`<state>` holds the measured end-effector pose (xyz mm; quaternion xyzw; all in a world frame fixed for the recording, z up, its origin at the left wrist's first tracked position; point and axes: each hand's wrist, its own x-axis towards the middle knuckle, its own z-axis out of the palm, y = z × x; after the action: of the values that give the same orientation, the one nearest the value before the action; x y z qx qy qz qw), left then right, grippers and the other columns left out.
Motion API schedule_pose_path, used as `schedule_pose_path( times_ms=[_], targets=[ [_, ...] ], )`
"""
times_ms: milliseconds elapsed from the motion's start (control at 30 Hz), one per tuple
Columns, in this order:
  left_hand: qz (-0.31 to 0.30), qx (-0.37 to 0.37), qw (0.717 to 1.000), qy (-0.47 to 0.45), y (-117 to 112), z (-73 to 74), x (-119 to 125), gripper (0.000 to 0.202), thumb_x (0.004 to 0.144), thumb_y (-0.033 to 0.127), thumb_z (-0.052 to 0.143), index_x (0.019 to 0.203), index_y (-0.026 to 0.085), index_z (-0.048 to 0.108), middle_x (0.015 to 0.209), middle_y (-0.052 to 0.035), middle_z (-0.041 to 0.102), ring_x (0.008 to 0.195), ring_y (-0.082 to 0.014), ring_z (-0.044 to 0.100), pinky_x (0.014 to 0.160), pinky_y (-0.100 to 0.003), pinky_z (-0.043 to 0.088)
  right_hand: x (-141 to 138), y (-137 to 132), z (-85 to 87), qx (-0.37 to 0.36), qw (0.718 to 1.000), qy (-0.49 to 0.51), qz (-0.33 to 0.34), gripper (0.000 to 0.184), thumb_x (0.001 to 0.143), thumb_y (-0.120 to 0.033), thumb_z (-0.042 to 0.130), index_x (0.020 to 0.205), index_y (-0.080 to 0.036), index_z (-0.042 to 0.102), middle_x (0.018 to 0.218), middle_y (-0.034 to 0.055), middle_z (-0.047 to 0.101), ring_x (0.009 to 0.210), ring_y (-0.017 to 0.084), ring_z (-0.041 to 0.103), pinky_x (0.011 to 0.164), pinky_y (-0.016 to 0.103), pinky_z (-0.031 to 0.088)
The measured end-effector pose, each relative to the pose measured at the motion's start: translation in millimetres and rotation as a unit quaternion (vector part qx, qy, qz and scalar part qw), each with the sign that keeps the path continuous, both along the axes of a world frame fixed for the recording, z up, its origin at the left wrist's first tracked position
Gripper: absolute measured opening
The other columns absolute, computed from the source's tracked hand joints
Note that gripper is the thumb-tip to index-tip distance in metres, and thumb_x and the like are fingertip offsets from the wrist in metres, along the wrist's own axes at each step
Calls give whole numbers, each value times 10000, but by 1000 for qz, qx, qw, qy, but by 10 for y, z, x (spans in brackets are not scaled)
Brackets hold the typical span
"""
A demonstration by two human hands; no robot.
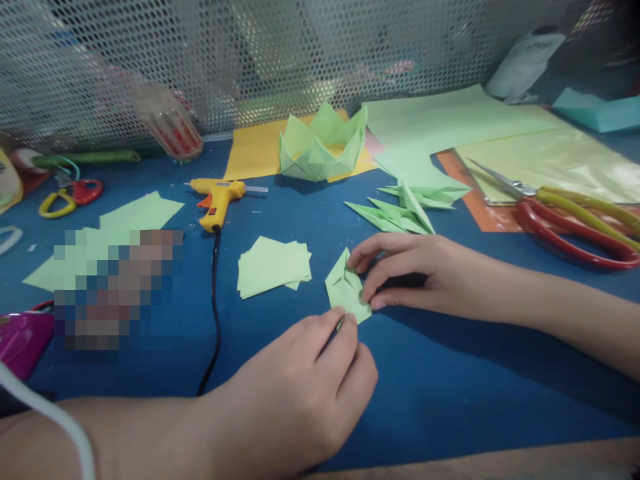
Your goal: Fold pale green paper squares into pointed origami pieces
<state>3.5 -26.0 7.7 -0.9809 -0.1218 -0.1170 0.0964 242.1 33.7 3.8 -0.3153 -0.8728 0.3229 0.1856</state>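
A small light green folded paper piece lies on the blue table. My left hand comes in from the lower left and pinches the piece's near corner with closed fingers. My right hand reaches in from the right, its fingertips pressing on the piece's right edge and upper flap. A small stack of green paper squares sits just left of the piece.
Several folded green pointed pieces lie behind my right hand. A green paper crown shape rests on yellow paper. A yellow glue gun with a black cord, red-handled scissors, green sheets and small scissors surround them. Mesh wall behind.
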Motion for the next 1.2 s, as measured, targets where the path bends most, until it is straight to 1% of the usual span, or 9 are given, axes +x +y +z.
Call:
schedule_pose_path(
  times_ms=[267,400,533,667,800,967,1033,1133,1200],
  targets=[
    [43,-1,999,-17,-44,-13,14,294,890,76,480,1138,-15,610,1099,-175,681,1048,-287,632,898,-378,548,-2,8,43,-46,999,-2,-6,126,840,-348,670,831,-223,688,1157,48,607,1081,174,601,917,284,497],
    [60,-1,998,-35,-53,-18,41,285,951,122,447,1124,-14,628,1090,-165,692,1058,-292,631,939,-403,528,0,23,27,-34,999,2,-4,142,834,-350,681,865,-211,682,1146,55,620,1071,176,609,931,290,490],
    [81,8,996,-40,-50,18,66,327,974,121,379,1113,-27,635,1094,-166,697,1027,-282,652,911,-391,547,-11,28,-17,3,1000,3,4,131,897,-314,601,861,-208,668,1124,61,617,1041,171,616,898,291,498],
    [80,27,996,-10,-40,95,66,346,973,114,360,1127,-24,638,1086,-171,704,967,-248,684,853,-321,576,-40,-1,-27,19,1000,-4,8,137,934,-267,531,872,-206,637,1111,72,588,1021,164,605,879,292,498],
    [40,64,997,30,-30,130,57,250,914,108,496,1066,26,677,1030,-157,723,922,-253,695,822,-328,590,-81,-41,-7,5,1000,-15,0,146,942,-237,494,876,-189,615,1118,97,558,980,162,597,820,285,507],
    [30,50,998,-26,-66,50,41,198,892,94,528,972,2,683,972,-171,729,906,-275,702,885,-404,579,-144,-76,9,12,1000,-11,-27,138,926,-247,495,848,-179,586,1101,108,547,958,170,586,834,307,496],
    [33,48,997,-51,-88,8,35,196,895,97,533,973,-8,679,952,-168,733,896,-292,707,863,-429,592,-164,-88,16,12,999,-15,-35,145,924,-248,487,831,-181,576,1085,108,546,940,171,586,823,309,499],
    [42,52,995,-75,-105,-29,27,193,902,104,543,965,-18,679,914,-166,741,871,-300,718,777,-391,625,-184,-101,20,14,999,-15,-40,143,923,-240,479,824,-179,563,1064,107,539,906,166,584,796,305,504],
    [34,58,995,-75,-103,-34,23,197,909,108,542,966,-19,680,909,-165,742,872,-300,720,767,-381,629,-193,-107,16,20,999,-14,-45,135,921,-232,479,827,-177,559,1058,107,534,899,168,582,785,307,505]
  ],
)
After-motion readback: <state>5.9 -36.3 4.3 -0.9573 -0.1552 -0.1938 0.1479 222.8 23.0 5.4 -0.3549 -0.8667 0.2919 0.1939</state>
